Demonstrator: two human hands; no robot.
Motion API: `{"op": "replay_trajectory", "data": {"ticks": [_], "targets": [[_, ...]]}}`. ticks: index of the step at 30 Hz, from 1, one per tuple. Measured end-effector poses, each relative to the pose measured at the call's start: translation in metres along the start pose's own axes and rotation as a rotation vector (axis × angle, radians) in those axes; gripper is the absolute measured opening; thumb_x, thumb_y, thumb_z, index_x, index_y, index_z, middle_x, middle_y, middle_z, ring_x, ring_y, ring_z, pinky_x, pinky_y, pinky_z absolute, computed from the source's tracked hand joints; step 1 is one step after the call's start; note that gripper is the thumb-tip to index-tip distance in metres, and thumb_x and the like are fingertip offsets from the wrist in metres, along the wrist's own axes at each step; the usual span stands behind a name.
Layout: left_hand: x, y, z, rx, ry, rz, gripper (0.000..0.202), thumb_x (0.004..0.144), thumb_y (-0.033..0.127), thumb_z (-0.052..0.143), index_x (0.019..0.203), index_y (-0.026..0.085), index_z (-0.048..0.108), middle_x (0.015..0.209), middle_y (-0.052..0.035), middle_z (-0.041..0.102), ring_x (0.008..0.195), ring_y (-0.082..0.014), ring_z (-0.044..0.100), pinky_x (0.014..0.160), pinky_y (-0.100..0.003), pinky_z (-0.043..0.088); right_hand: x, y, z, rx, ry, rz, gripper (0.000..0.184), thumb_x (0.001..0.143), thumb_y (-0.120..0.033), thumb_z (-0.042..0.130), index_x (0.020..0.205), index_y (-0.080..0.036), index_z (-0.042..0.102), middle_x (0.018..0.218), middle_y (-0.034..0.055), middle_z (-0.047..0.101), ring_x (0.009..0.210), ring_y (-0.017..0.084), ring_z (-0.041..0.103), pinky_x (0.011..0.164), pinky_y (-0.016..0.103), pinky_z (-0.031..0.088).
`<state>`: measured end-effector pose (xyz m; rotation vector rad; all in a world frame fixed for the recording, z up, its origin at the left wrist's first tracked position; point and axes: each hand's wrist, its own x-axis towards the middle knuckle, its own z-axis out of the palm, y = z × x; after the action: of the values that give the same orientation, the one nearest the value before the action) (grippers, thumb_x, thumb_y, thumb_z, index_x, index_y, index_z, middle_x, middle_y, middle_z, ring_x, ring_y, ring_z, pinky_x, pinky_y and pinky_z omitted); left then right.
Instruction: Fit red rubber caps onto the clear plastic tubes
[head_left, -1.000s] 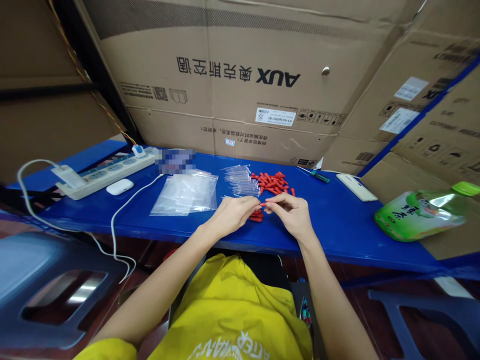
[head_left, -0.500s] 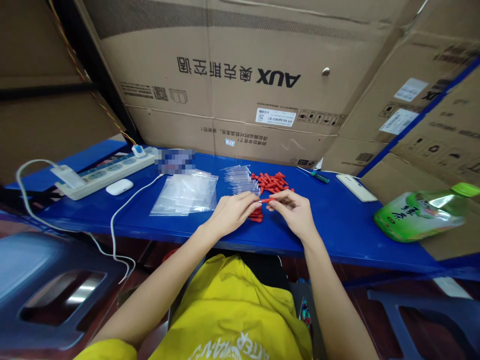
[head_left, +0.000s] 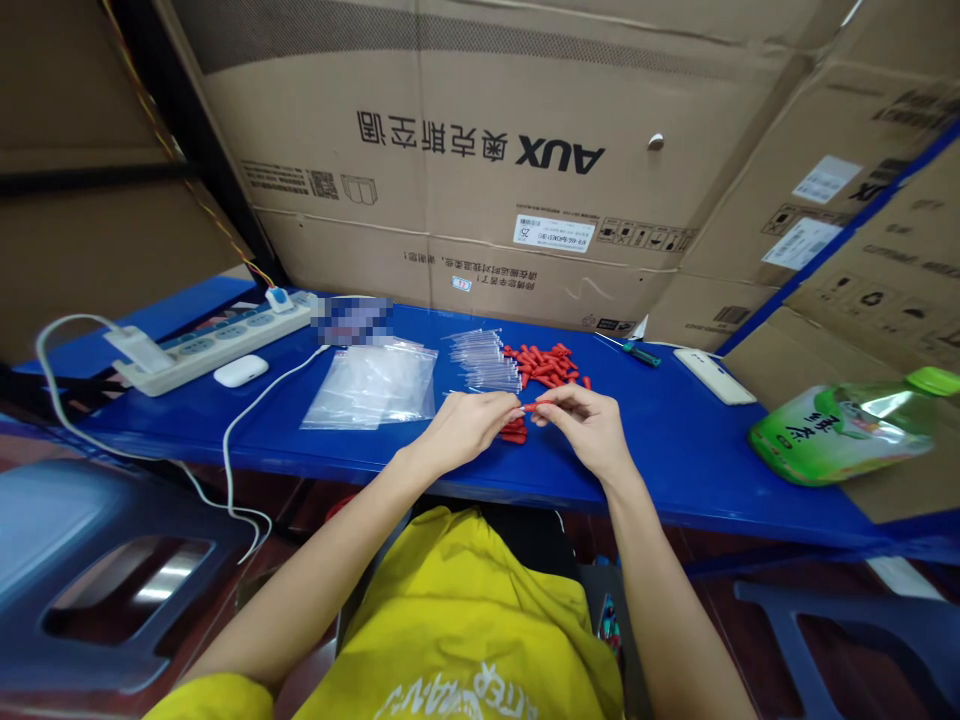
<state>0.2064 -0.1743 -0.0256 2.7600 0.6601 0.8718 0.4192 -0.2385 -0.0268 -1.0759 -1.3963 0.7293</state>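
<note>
My right hand [head_left: 589, 425] pinches a small red plastic piece [head_left: 535, 407] between thumb and fingertips, just above the table's front part. My left hand [head_left: 469, 428] is closed at the other end of that piece, its fingertips pressed together; what lies inside them is hidden. Beyond the hands lies a row of thin clear rods [head_left: 486, 360]. To its right is a loose heap of similar red pieces [head_left: 551, 362]. A smaller group of red pieces [head_left: 514, 432] lies by my left fingertips, partly covered by the hand.
On the blue table [head_left: 360, 455], clear plastic bags [head_left: 371, 385] lie at left, near a power strip [head_left: 225, 340], a white case [head_left: 241, 371] and a cable. At right are a screwdriver [head_left: 637, 352], a phone [head_left: 712, 376] and a green bottle [head_left: 832, 435]. Cardboard [head_left: 465, 180] stands behind.
Both hands stay almost in place around the red piece. The fingers of my left hand have shifted slightly, and the view has moved a little.
</note>
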Motion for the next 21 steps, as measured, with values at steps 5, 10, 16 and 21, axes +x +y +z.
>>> {"op": "replay_trajectory", "data": {"ticks": [5,10,16,21], "targets": [[-0.0004,0.0003,0.0010,0.009,0.012,0.001,0.044,0.114,0.041,0.031,0.088,0.019,0.060,0.079,-0.0020,0.068,0.068,-0.0152,0.064,0.061,-0.027,0.031,-0.0002,0.0000,0.0013,-0.005,0.009,-0.011,0.022,0.084,-0.042,0.084,0.087,-0.021,0.079,0.075,0.0034,0.078,0.067,0.021,0.075,0.069,0.035,0.064],[-0.0006,0.0000,0.0007,0.001,0.011,0.011,0.044,0.114,0.041,0.032,0.087,0.019,0.059,0.078,-0.0017,0.068,0.068,-0.0148,0.064,0.062,-0.026,0.032,-0.0006,0.0000,0.0022,0.013,0.011,-0.013,0.019,0.084,-0.040,0.085,0.087,-0.021,0.079,0.075,0.0031,0.078,0.067,0.021,0.076,0.069,0.035,0.064],[-0.0001,-0.0004,0.0000,-0.010,0.002,0.006,0.043,0.114,0.040,0.032,0.087,0.020,0.058,0.078,-0.0015,0.068,0.068,-0.0148,0.064,0.062,-0.026,0.032,-0.0010,-0.0005,0.0041,0.029,-0.010,-0.011,0.017,0.084,-0.037,0.085,0.088,-0.021,0.080,0.077,0.0034,0.079,0.068,0.021,0.076,0.070,0.035,0.064],[-0.0005,-0.0008,-0.0003,0.000,-0.001,0.008,0.042,0.114,0.040,0.033,0.086,0.020,0.057,0.078,-0.0017,0.069,0.068,-0.0151,0.064,0.061,-0.026,0.031,-0.0018,0.0002,0.0048,0.034,-0.002,-0.008,0.017,0.084,-0.038,0.085,0.087,-0.021,0.080,0.075,0.0032,0.079,0.068,0.021,0.076,0.070,0.035,0.064]]}}
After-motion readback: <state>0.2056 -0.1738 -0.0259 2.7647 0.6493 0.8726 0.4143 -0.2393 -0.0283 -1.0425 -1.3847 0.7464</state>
